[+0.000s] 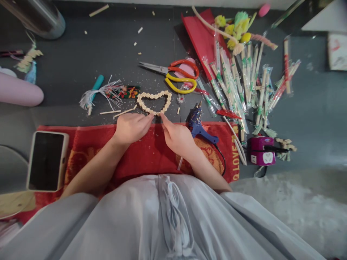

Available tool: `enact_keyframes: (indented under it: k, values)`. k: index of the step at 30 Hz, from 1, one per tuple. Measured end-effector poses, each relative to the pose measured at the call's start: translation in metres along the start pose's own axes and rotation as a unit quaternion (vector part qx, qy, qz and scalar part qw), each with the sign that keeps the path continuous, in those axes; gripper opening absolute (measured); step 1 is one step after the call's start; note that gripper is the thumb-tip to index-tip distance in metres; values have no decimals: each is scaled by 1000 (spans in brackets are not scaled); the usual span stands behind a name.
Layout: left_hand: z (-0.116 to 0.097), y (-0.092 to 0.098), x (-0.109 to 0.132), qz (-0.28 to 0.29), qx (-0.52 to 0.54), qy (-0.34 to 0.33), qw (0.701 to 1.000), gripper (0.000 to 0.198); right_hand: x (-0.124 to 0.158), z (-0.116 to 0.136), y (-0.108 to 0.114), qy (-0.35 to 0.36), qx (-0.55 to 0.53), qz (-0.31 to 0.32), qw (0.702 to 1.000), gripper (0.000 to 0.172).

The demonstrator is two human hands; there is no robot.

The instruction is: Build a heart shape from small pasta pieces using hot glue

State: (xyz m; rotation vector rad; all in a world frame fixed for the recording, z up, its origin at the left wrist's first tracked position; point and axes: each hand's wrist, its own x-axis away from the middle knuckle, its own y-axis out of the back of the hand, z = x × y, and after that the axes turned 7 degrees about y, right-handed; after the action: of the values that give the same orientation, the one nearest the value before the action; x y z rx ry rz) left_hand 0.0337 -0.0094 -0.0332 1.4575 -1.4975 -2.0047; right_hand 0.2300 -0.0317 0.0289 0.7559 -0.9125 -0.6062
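A heart-shaped frame (140,104) built from short pale stick pieces lies at the table's middle, its point toward me. My left hand (131,129) is closed, its fingertips on the frame just left of the point. From the other side my right hand (179,139) pinches the frame beside the point, finger and thumb pressed close. Loose thin sticks (110,112) lie left of the frame. A blue glue gun (200,128) rests by my right hand, nozzle pointing away. Beyond the frame are scissors (173,74) with red and yellow handles, blades apart.
A red towel (141,155) covers the near edge, with a phone (48,160) at left. Wrapped chopsticks (233,83) are piled at right, near a red packet (202,32) and a purple power adapter (261,150). A metal cylinder (40,16) stands far left.
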Motion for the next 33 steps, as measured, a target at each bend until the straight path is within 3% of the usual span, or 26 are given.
enact_keyframes:
  k: [5, 10, 15, 21, 33]
  values:
    - [2, 0, 3, 71, 11, 26, 997, 39, 0, 0, 1, 2, -29, -7, 1000, 63]
    - [1, 0, 3, 170, 39, 102, 979, 41, -1, 0, 3, -19, -29, -42, 999, 59]
    - [0, -1, 1, 143, 71, 140, 977, 39, -7, -3, 6, -39, -15, -104, 994, 52]
    - [-1, 1, -3, 199, 105, 202, 953, 28, -19, -5, 5, -26, 38, -127, 991, 41]
    - [2, -5, -1, 209, 103, 167, 958, 37, -25, -6, 7, -29, 67, -127, 989, 39]
